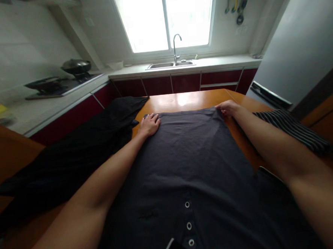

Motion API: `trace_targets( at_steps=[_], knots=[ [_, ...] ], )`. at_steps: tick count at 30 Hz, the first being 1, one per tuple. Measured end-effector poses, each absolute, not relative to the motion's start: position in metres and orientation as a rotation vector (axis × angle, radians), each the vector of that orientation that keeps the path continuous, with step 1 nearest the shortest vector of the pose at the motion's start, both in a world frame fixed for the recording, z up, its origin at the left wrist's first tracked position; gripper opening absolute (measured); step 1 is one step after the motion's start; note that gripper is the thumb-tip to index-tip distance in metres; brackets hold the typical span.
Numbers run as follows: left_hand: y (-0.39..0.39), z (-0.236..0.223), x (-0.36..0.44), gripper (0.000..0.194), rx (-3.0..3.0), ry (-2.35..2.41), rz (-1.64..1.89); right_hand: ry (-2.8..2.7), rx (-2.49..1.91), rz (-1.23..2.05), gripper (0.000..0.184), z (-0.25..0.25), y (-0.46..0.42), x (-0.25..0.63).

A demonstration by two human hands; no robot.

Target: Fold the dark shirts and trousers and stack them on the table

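A dark grey polo shirt [185,149] lies spread on the wooden table, its hem at the far side and its buttoned placket and collar close to me. My left hand [149,125] rests flat on the far left corner of the hem, fingers stretched out. At the far right corner, my right hand [226,107] pinches the hem's edge between thumb and fingers. The cloth between both hands is mostly smooth, with faint creases lower down. Part of the near right side is hidden behind my right forearm.
Black clothing [94,144] is heaped along the table's left side. A striped garment [293,128] lies at the right. Beyond the wooden table [187,98] stand a counter with a sink [163,65], a stove with pans [76,66] and a fridge [297,45].
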State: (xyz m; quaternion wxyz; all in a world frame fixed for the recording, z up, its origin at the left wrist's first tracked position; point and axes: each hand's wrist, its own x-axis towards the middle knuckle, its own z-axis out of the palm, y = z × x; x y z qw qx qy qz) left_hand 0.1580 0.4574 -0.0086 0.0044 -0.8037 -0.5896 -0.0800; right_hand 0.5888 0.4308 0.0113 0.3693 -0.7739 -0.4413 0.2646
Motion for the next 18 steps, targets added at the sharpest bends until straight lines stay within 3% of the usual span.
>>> trace_targets(
  at_steps=[5, 13, 18],
  knots=[
    [0.452, -0.009, 0.158, 0.062, -2.433, -1.839, -0.342, -1.104, -1.983, 0.395, 0.04, 0.004, 0.433, 0.591],
    [0.449, -0.009, 0.159, 0.061, -2.423, -1.803, -0.382, -1.296, -2.135, 0.166, 0.044, -0.004, 0.423, 0.58],
    [0.449, -0.008, 0.161, 0.06, -2.429, -1.786, -0.404, -1.623, -2.068, -0.063, 0.048, -0.001, 0.392, 0.504]
  ],
)
